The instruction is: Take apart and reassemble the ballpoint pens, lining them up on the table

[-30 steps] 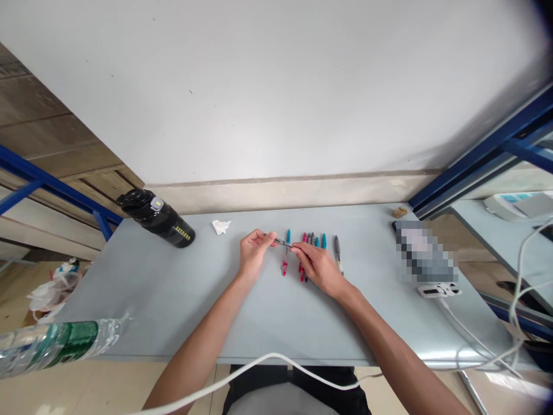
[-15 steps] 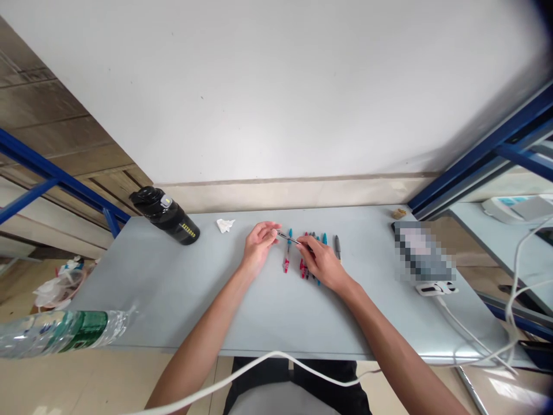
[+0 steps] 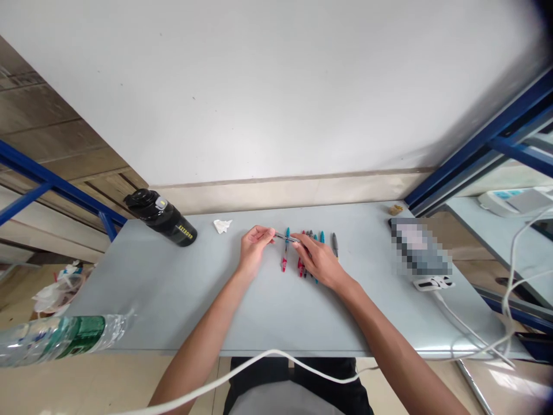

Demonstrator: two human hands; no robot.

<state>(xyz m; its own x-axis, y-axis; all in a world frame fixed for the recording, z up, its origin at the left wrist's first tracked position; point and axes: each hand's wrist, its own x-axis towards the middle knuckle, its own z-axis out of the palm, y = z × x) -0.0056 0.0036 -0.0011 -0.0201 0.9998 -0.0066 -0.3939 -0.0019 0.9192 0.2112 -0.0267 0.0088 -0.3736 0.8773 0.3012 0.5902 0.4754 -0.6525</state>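
Observation:
My left hand [image 3: 254,245] pinches the left end of a thin dark pen [image 3: 284,237] above the grey table. The pen's other end is held by my right hand [image 3: 317,258], so it lies nearly level between them. Below the pen, a pen with a blue end and a pink end [image 3: 284,264] rests on the table. Several blue, pink and dark pens [image 3: 301,268] lie side by side, partly hidden under my right hand. To their right is a grey pen [image 3: 334,244].
On the grey table [image 3: 173,300] stand a black bottle [image 3: 173,225] at the left and crumpled tissue [image 3: 222,225]. A blurred-out phone [image 3: 419,245] and a white device [image 3: 434,283] lie right. A clear bottle [image 3: 82,334] is near left; a white cable [image 3: 272,353] crosses the front.
The view has shifted slightly. Both hands still hold the dark pen, and my right hand's fingers have moved a little closer to my left hand along it.

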